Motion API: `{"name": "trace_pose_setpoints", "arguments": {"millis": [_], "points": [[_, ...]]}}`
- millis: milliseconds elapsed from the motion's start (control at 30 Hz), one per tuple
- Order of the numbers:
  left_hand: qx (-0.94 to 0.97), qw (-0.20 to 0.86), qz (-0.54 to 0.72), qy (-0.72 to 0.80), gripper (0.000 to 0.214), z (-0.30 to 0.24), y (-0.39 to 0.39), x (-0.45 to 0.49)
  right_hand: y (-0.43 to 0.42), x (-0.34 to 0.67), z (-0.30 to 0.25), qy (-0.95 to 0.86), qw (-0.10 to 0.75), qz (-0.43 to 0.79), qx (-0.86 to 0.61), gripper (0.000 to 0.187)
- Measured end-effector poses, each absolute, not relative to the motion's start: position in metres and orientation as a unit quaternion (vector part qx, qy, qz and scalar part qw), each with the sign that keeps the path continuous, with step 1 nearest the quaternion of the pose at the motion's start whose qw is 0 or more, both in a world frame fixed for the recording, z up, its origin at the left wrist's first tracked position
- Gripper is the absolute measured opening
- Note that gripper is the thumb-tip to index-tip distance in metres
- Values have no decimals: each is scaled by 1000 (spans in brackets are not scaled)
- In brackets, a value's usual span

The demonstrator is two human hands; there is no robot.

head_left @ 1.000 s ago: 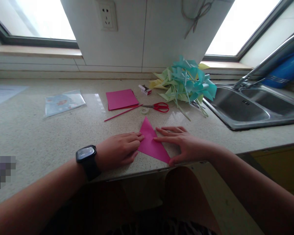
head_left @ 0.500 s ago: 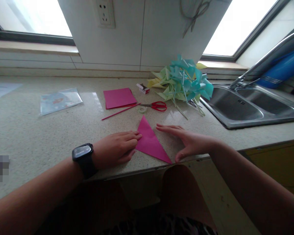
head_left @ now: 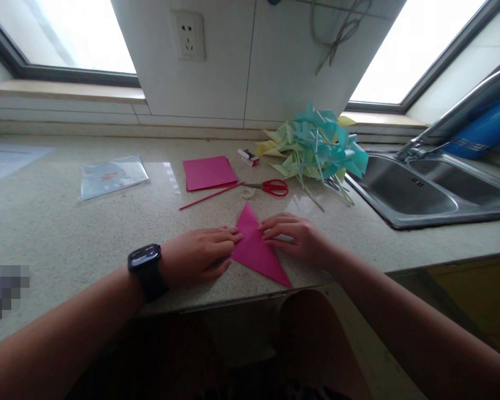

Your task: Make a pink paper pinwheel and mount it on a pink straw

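Observation:
A pink sheet of paper [head_left: 256, 253], folded into a triangle, lies on the counter near its front edge. At its left side my left hand [head_left: 202, 250] presses the edge down with curled fingertips, and its wrist wears a black smartwatch. My right hand [head_left: 295, 236] has its bent fingertips on the triangle's right edge, the thumb drawn in below them. Just beyond the triangle's tip are a small tape roll [head_left: 247, 193] and red-handled scissors [head_left: 273, 187]. A thin pink stick [head_left: 208, 197] lies in front of a stack of pink paper squares [head_left: 210, 173].
A small open box [head_left: 249, 158] stands behind the scissors. Several blue and pale-green paper pinwheels [head_left: 320, 144] are heaped beside the steel sink [head_left: 408, 189] with its faucet [head_left: 416, 144]. On the left lie a clear plastic packet [head_left: 114, 176] and a printed sheet [head_left: 8, 161].
My right hand has moved left onto the paper's right edge, its fingers and thumb drawing closer together. My left hand stays at the left edge. The view has shifted slightly.

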State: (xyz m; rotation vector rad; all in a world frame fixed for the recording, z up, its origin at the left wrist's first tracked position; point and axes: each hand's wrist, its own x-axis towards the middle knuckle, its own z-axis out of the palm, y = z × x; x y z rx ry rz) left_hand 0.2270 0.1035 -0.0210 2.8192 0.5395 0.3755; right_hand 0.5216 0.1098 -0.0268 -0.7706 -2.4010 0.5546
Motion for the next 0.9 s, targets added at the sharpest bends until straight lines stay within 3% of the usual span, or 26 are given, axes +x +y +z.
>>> {"name": "trace_pose_setpoints", "arguments": {"millis": [333,700,900], "points": [[966,117,135,186,13,-22,104,228,123,522,-30,-912,200,226,-276,21],[968,110,124,188,13,-20,103,228,130,530,-14,-916,99,218,-323,53],[968,114,129,185,15,-17,103,229,125,537,-12,-913,36,211,-349,79]]}}
